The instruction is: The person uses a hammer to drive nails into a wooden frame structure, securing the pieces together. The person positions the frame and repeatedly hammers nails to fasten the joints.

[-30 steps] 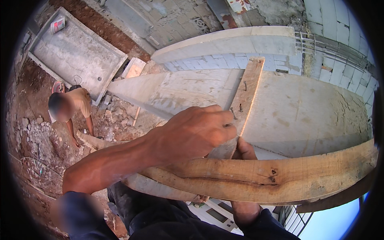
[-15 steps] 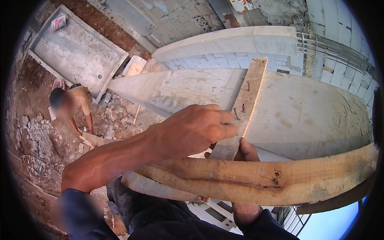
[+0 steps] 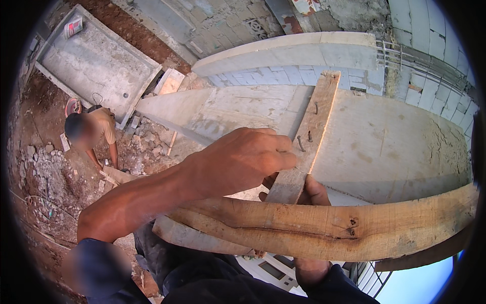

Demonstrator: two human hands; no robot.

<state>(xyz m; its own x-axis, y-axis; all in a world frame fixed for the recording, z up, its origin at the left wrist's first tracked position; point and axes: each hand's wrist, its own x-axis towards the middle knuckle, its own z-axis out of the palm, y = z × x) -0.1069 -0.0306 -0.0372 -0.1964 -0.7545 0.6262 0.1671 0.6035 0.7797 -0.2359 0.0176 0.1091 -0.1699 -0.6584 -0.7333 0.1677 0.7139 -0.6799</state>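
My left hand (image 3: pixel 248 159) reaches in from the left, its fingers curled together beside the narrow wooden board (image 3: pixel 320 109). What they pinch, if anything, is hidden; a faint thin line shows at the fingertips. Several bent nails (image 3: pixel 300 143) stick out of that board. From below, my right hand (image 3: pixel 316 191) grips the board's near end, with a finger at its right edge and fingertips showing at its left. A thick timber beam (image 3: pixel 304 228) crosses in front and covers much of that hand and its forearm.
A pale concrete slab (image 3: pixel 385 142) lies beyond the board, with a curved concrete beam (image 3: pixel 288 50) and exposed steel bars (image 3: pixel 420 61) behind. Down left, a co-worker (image 3: pixel 98 131) bends over rubble (image 3: pixel 50 177) beside a concrete basin (image 3: pixel 101 66) holding a bucket (image 3: pixel 73 27).
My left hand has shifted slightly up and left, its fingers drawing a little off the board. My right hand keeps its place on the board.
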